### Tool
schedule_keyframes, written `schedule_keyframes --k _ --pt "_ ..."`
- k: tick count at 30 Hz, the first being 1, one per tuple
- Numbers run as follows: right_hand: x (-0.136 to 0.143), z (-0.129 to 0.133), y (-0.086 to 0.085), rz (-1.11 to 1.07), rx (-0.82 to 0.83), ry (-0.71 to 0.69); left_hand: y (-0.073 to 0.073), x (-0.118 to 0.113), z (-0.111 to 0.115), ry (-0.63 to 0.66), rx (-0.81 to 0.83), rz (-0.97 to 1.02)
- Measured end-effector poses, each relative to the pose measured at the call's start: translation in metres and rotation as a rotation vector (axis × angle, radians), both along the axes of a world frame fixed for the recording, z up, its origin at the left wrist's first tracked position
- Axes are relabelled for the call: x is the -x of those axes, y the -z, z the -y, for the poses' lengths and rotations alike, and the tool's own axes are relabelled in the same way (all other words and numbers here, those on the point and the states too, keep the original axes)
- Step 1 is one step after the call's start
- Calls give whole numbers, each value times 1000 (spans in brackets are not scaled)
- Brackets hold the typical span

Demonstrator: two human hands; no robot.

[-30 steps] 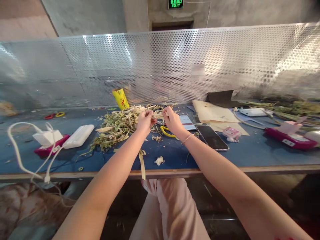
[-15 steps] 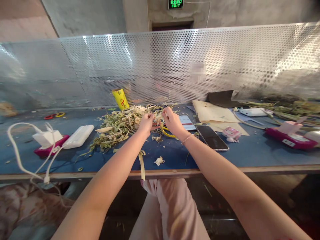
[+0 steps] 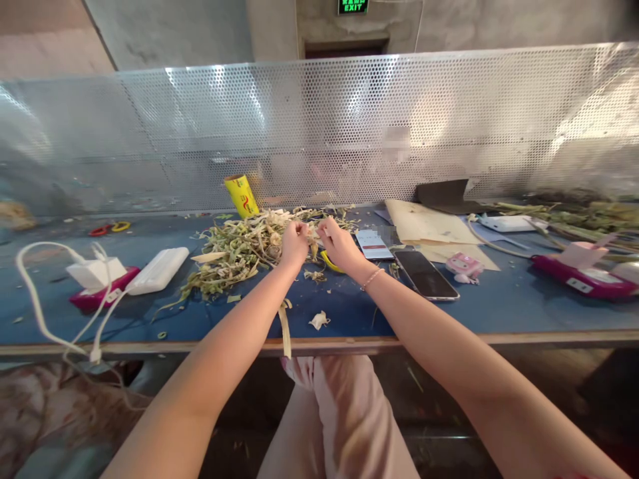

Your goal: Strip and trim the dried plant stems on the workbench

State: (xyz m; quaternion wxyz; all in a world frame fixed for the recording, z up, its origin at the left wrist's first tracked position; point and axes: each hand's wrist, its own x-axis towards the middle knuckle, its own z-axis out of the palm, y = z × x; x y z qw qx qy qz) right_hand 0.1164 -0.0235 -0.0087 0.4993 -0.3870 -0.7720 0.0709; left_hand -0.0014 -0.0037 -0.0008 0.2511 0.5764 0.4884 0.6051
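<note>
A heap of dried plant stalks and leaves lies on the blue tabletop. At the heap's right side is my left hand, fingers pinched together. My right hand, wearing a thin bracelet, is also closed in a pinch a short way to the right. Pale dry plant bits show between the two hands. What exactly each set of fingertips grips is too small to make out. Under my right hand a yellow loop is partly hidden. A pale dry scrap and a dry strip lie nearer the front edge.
Behind the heap leans a yellow tube. To the right are a lit phone, a dark phone, a pink case and brown paper. Power strips with cables stand at both sides. A perforated metal screen backs the table.
My hands have drawn slightly apart at the fingertips, the right shifting a little left. More of the lit phone shows. The heap looks much the same.
</note>
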Motion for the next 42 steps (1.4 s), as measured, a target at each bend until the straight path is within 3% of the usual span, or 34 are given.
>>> schedule_keyframes --k 5,13,17,24,32,37,42 --pt "-4 1 -4 -218 60 59 -5 4 1 -84 -173 -168" --pt "-4 1 -7 -354 82 36 -1 8 -3 -136 -181 -25" --pt "-5 -2 -6 -410 85 82 -3 7 3 -95 -152 -45" --pt "-11 -20 2 -543 161 201 -12 -1 22 -9 -294 -133" --pt "-16 -4 -7 -187 78 114 -9 3 15 19 -244 -106" --pt "-16 7 -12 -113 63 41 -10 2 16 32 -197 -96" --pt "-13 4 -11 -40 69 64 -8 2 13 83 -98 25"
